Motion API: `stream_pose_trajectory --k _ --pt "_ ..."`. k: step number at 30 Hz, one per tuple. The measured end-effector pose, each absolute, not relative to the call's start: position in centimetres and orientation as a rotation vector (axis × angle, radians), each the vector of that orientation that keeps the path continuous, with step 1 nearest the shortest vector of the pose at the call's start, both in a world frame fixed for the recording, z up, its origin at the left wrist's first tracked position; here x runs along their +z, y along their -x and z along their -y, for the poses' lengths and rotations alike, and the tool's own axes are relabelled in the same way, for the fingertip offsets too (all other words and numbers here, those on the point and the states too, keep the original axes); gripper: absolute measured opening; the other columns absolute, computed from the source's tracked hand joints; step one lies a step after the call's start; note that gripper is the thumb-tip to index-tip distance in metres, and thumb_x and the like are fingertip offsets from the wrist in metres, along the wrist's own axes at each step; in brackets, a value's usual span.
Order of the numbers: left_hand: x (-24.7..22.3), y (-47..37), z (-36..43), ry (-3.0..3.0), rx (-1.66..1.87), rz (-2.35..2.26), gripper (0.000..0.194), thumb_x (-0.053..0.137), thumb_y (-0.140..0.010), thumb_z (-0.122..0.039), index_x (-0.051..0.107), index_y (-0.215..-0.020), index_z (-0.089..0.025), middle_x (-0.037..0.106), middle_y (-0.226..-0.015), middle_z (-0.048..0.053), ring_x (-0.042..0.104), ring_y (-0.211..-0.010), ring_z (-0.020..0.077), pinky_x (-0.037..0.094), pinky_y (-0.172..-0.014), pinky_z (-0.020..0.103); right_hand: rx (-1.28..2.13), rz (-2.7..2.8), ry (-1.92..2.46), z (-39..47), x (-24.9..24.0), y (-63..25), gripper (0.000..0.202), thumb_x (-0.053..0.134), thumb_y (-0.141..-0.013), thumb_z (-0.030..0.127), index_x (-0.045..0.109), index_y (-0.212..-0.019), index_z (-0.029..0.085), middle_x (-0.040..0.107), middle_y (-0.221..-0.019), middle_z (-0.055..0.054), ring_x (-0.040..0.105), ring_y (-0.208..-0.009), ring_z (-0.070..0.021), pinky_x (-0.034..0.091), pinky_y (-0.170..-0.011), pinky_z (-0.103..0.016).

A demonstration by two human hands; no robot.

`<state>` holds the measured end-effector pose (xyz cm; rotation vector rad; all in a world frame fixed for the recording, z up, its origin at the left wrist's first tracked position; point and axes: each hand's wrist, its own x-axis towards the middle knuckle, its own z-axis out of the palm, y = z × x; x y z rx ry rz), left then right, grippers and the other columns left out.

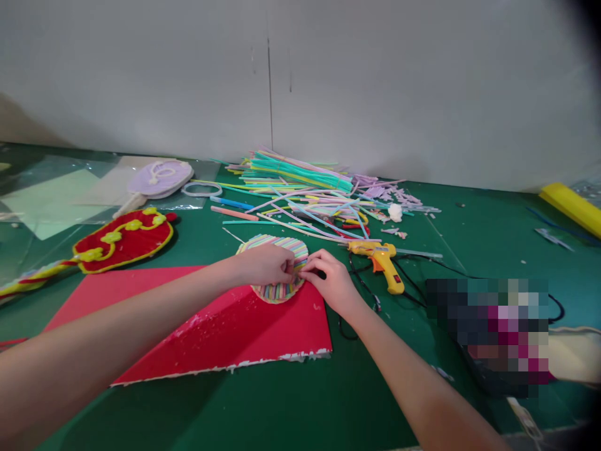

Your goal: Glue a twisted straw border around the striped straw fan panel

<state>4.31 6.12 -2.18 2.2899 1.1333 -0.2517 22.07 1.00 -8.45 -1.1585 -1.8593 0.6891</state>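
A round disc (277,293) of pastel striped pipe cleaners lies on a red foam sheet (263,332), over its far edge. My left hand (267,264) reaches across the disc's top, its fingers curled and pinched near the right side; anything between them is too small to make out. At the disc's right rim, the thumb and forefinger of my right hand (331,279) close on the edge. The two hands' fingertips nearly meet. Just right of my right hand rests a yellow hot glue gun (387,266), its nozzle pointing left.
Behind the disc lies a pile of pastel pipe cleaners (300,172). A red fan shape with yellow flowers (141,241) and a lilac round piece (159,178) lie left. Black cable (413,300) trails by the glue gun. A grey wall (188,75) stands behind the green table (263,413).
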Motion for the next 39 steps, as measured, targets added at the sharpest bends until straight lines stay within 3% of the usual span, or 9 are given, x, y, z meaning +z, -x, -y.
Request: stream_pose_trajectory --k 6,14,20,28,39 --pt "-2.0 -3.6 -6.5 -2.177 -0.267 -1.02 0.01 0.055 -0.079 -0.03 0.058 -0.081 -0.02 0.062 -0.075 -0.003 0.056 -0.069 0.0122 0.037 -0.058 0.02 0.681 1.849 1.158 -1.0 -8.5 -21.9 0.007 0.068 -0.078 0.014 0.066 -0.074 0.019 0.057 -0.082 -0.001 0.06 -0.081 -0.0156 0.048 -0.075 -0.029" --pt "-2.1 -3.9 -6.4 -2.247 -0.298 -1.069 0.012 0.062 -0.075 -0.031 0.059 -0.08 -0.021 0.06 -0.069 -0.004 0.055 -0.065 0.0123 0.034 -0.055 0.02 0.676 1.848 1.151 -1.0 -8.6 -21.9 0.008 0.067 -0.078 0.013 0.065 -0.074 0.019 0.057 -0.082 -0.001 0.06 -0.082 -0.016 0.048 -0.075 -0.028" --pt "-2.3 -4.0 -6.5 -2.252 -0.284 -1.091 0.016 0.052 -0.08 -0.035 0.059 -0.078 -0.02 0.061 -0.07 -0.002 0.055 -0.066 0.0136 0.034 -0.054 0.022 0.676 1.856 1.149 -1.0 -8.6 -22.0 0.008 0.066 -0.079 0.013 0.065 -0.074 0.02 0.057 -0.082 -0.001 0.06 -0.082 -0.0154 0.049 -0.075 -0.028" --pt "-2.9 -4.3 -6.4 -2.313 -0.268 -1.138 0.019 0.053 -0.077 -0.039 0.057 -0.075 -0.021 0.061 -0.069 -0.001 0.053 -0.062 0.0148 0.031 -0.053 0.024 0.674 1.851 1.141 -1.0 -8.7 -22.0 0.008 0.066 -0.079 0.013 0.064 -0.074 0.019 0.057 -0.083 -0.001 0.06 -0.082 -0.0155 0.049 -0.075 -0.028" --pt "-2.7 -4.7 -6.4 -2.306 -0.297 -1.157 0.016 0.058 -0.076 -0.036 0.057 -0.073 -0.02 0.058 -0.065 -0.001 0.053 -0.061 0.0157 0.03 -0.053 0.025 0.685 1.845 1.139 -1.0 -8.7 -22.0 0.009 0.065 -0.08 0.013 0.064 -0.074 0.02 0.057 -0.083 -0.001 0.06 -0.082 -0.0156 0.049 -0.074 -0.028"
